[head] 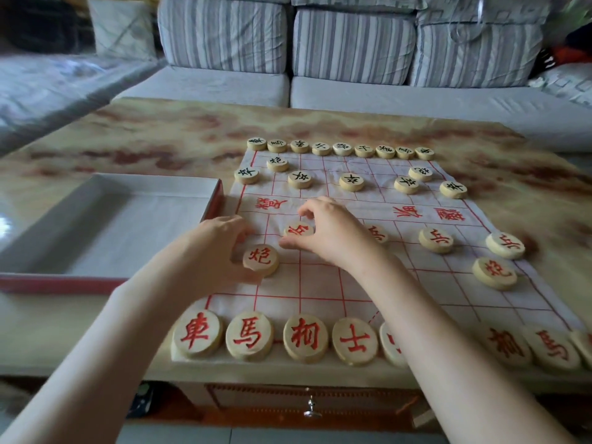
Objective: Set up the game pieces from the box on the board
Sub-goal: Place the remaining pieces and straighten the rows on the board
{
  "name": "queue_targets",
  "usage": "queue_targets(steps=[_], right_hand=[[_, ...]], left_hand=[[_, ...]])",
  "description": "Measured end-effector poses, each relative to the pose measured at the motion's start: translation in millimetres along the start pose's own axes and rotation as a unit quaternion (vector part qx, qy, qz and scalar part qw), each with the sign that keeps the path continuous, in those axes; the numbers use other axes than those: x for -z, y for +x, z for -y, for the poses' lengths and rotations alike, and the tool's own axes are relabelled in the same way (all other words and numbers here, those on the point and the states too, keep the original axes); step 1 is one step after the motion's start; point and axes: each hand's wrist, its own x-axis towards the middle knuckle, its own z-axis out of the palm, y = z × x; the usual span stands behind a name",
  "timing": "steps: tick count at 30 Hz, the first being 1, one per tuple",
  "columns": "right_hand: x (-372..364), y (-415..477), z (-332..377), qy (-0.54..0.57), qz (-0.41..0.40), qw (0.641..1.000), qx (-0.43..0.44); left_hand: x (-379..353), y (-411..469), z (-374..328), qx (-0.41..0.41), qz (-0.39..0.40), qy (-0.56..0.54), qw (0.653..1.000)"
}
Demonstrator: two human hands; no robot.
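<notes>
A white cloth board with a red grid lies on the table. Black-lettered wooden discs line its far edge, with more a row or two nearer. Red-lettered discs line the near edge. My left hand grips a red cannon disc resting on the board's left side. My right hand pinches a red soldier disc between thumb and fingers, low on the board. Other red discs sit to the right.
An open shallow box with a red rim sits left of the board, its white inside showing no pieces. The marbled table extends beyond. A striped sofa stands behind. A drawer knob shows below the table's front edge.
</notes>
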Motion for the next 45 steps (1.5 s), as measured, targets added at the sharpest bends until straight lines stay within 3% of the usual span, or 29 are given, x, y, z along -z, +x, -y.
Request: queue_targets(steps=[5,13,25,28,32,39,45], right_hand=[[-2.4,2.6,-3.2,-0.006,0.003,1.000,-0.008],[2.9,5.2,-7.9,0.007,0.073,0.997,0.020],[6.8,4.0,-5.9,0.016,0.084,0.996,0.035],[11.6,4.7,1.6,0.038,0.057,0.997,0.045],[8.8,5.0,17.1,0.063,0.058,0.994,0.075],[4.7,6.9,26.3,0.075,0.033,0.992,0.096],[-19.2,18.5,50.3,0.060,0.000,0.997,0.055]], left_hand=[[-6.3,5.2,-3.0,-0.005,0.017,-0.005,1.000],[-5.8,5.5,-4.3,0.006,0.034,-0.006,0.999],[1.0,-0.2,0.5,0.007,0.040,-0.044,0.998],[18.2,-1.5,11.9,0.037,-0.031,-0.069,0.996],[32.6,4.0,27.7,0.027,-0.148,0.020,0.988],[14.5,15.9,36.9,0.035,-0.021,0.075,0.996],[21.3,12.8,32.5,0.046,-0.054,-0.011,0.997]])
